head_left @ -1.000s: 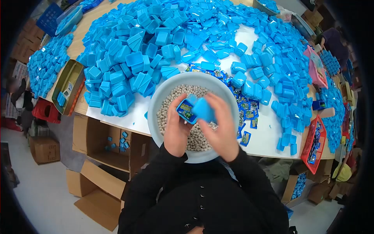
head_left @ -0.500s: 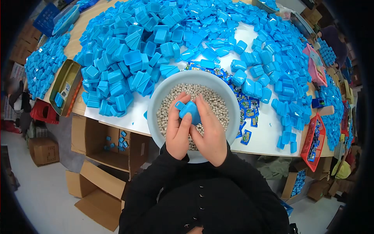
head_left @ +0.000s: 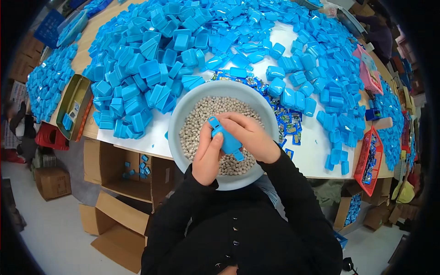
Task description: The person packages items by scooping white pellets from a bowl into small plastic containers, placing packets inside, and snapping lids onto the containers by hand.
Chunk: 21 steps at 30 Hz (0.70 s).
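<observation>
Between my two hands is a small blue plastic box, with a slotted tab at its upper end and another tab at its lower right. My left hand grips its left side, thumb pressed on its face. The fingers of my right hand curl over its upper right edge; my right thumb is hidden. Directly below both hands stands a round pale-blue basin filled with small beige pellets. Blue printed packets lie on the table just right of the basin.
Blue box halves are heaped at the left, and more blue pieces spread to the right. A red basket with packets sits at the right edge. Open cardboard boxes stand below at left. Another person is at far right.
My right hand has turned and now reaches over the box from the upper right. The box is tilted, showing its lower tab. The view has shifted slightly.
</observation>
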{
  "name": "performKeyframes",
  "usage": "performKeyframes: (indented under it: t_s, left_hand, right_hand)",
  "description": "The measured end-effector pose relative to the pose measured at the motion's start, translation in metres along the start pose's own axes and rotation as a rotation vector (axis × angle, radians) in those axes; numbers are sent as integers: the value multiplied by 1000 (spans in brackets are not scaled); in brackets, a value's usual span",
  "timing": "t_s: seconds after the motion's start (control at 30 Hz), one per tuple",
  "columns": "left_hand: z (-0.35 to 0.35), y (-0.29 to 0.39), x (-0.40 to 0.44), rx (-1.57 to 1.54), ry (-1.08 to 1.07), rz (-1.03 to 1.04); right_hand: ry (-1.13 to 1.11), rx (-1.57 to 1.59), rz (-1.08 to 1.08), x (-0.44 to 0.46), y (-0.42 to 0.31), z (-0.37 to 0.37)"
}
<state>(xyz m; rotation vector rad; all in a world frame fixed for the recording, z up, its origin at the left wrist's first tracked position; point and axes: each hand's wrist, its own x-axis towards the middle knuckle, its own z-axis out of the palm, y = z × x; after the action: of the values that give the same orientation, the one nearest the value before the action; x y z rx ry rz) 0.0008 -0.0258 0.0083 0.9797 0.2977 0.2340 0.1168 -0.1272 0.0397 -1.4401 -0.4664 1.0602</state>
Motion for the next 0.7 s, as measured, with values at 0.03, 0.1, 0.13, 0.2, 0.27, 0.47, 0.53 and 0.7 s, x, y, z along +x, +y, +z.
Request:
performKeyframes:
  t_s: [0.03, 0.1, 0.13, 0.2, 0.27, 0.47, 0.53, 0.7]
  left_hand:
    - [-2, 0, -1, -34, 9, -27]
    - [-4, 4, -1, -62, 0, -60]
    - [-3, 6, 0, -95, -14, -91]
    - [-3, 8, 2, -162, -48, -153]
    - [-3, 6, 2, -135, -66, -146]
    - [-7, -3, 1, 201, -125, 3]
    - [-9, -7, 0, 448, -150, 95]
    - [-6, -1, 3, 63, -42, -128]
  right_hand:
    - [-60, -55, 66, 2, 1, 1]
    - [-84, -24, 20, -3, 6, -2]
    - [-103, 3, -28, -9, 9, -5]
    - [-134, 54, -123, -19, 15, -9]
    - [-86, 17, -187, -25, 24, -3]
    - [-31, 134, -218, -22, 38, -6]
    - [-84, 368, -43, -21, 40, -11]
    - [-119, 15, -279, -19, 35, -7]
